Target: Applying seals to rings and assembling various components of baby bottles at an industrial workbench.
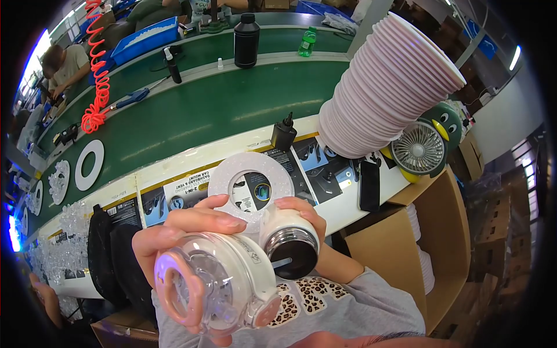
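My left hand (pixel 174 232) holds a round white device with a clear dome and a pink ring handle (pixel 217 284) close to my chest. My right hand (pixel 301 211) grips a short white cylinder with a chrome band and a dark end (pixel 290 243), pressed against the side of the device. Just beyond both hands a flat white ring (pixel 223 174) lies on the bench edge over printed sheets.
A tall leaning stack of pale pink rings (pixel 389 87) stands at the right, with a small penguin-shaped fan (pixel 426 148) beside it. A small black bottle (pixel 283 133), a green conveyor belt (pixel 220 104), an open cardboard box (pixel 429 238) and a seated person (pixel 64 66) are around.
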`<state>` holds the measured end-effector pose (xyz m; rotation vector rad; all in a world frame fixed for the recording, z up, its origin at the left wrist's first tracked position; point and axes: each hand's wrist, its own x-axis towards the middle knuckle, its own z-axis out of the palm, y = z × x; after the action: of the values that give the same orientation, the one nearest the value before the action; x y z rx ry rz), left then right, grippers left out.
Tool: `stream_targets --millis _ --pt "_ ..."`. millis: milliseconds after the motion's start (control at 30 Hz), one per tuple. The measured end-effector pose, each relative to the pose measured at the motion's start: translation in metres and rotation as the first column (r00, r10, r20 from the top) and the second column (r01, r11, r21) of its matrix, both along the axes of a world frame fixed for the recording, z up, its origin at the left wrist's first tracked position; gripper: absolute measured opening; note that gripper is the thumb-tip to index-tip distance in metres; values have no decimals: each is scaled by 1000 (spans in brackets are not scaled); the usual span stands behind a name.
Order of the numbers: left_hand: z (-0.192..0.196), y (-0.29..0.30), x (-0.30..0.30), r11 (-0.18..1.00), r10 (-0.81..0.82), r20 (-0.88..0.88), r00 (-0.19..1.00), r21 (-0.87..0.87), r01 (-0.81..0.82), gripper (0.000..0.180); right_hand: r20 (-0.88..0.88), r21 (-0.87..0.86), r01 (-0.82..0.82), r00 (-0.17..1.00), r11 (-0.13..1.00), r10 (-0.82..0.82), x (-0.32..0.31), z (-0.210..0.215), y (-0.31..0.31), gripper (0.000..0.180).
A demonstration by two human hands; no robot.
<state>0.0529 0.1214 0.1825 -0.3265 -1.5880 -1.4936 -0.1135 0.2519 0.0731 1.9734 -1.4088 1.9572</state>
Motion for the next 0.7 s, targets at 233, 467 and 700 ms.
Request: stream_targets --millis 233,467,700 --pt "3 -1 -5 1000 -11 -73 997 -27 9 90 61 42 -62 996 997 59 0 -2 -1 89" --pt "-1 1 -3 1000 14 -71 997 20 -13 89 12 30 -42 999 999 42 -2 -1 -2 90" --pt "3 9 -2 997 49 -7 999 59 -49 85 22 11 -73 997 997 73 -2 1 -2 96"
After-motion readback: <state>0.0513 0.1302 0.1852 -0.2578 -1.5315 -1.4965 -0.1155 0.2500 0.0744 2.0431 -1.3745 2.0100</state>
